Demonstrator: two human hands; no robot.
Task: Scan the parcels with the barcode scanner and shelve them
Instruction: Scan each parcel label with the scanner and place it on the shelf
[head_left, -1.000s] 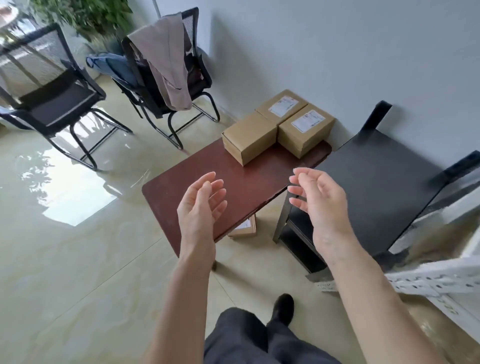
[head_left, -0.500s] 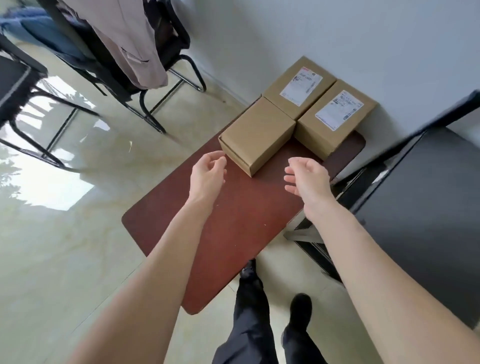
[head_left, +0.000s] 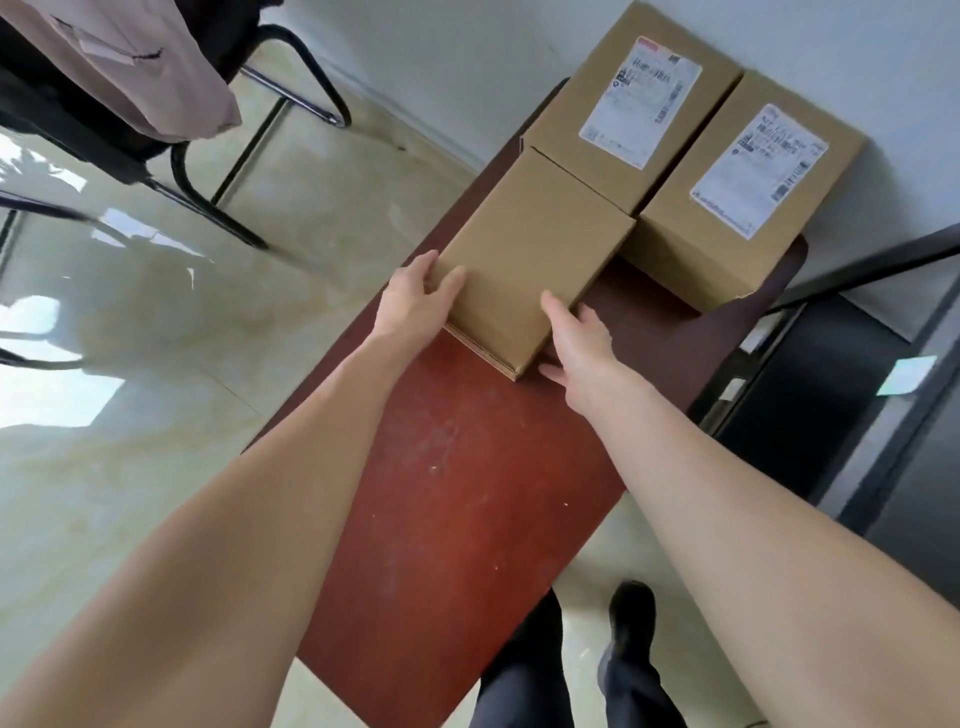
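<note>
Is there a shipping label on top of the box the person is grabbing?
No, the near box shows a plain cardboard top between both hands.

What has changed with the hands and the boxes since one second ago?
Both hands went forward to the unlabelled box: the left hand now grips its left corner, the right hand holds its near right edge. The two labelled boxes and the table stayed as they were.
</note>
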